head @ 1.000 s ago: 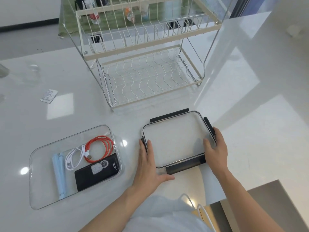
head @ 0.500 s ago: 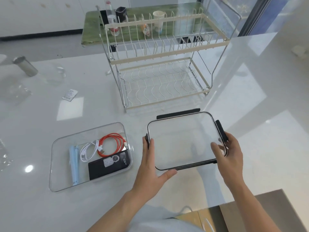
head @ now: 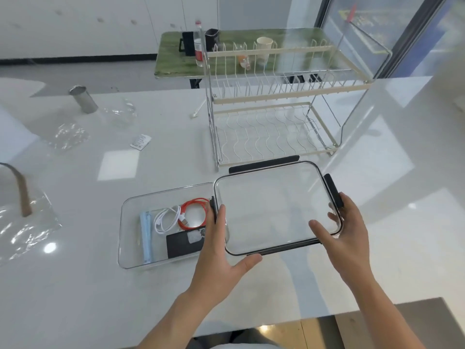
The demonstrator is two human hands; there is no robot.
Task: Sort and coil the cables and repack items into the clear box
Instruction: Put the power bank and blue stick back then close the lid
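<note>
Over the white counter (head: 75,285), left hand (head: 221,258) and right hand (head: 348,235) grip the clear lid (head: 271,205) by its edges, beside the packed clear box (head: 130,250).

Box (head: 130,248) on table (head: 75,298), left of lid (head: 274,207); lid's left edge overlaps box's right end. Two coiled cables (head: 176,217) in box. Rack (head: 276,122) behind lid.

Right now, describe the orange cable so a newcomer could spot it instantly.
Find the wire dish rack; the open clear box lies in front of it, to the left. The orange cable is the coil near its far right corner, beside a white cable, the only bright-coloured item there.
</note>
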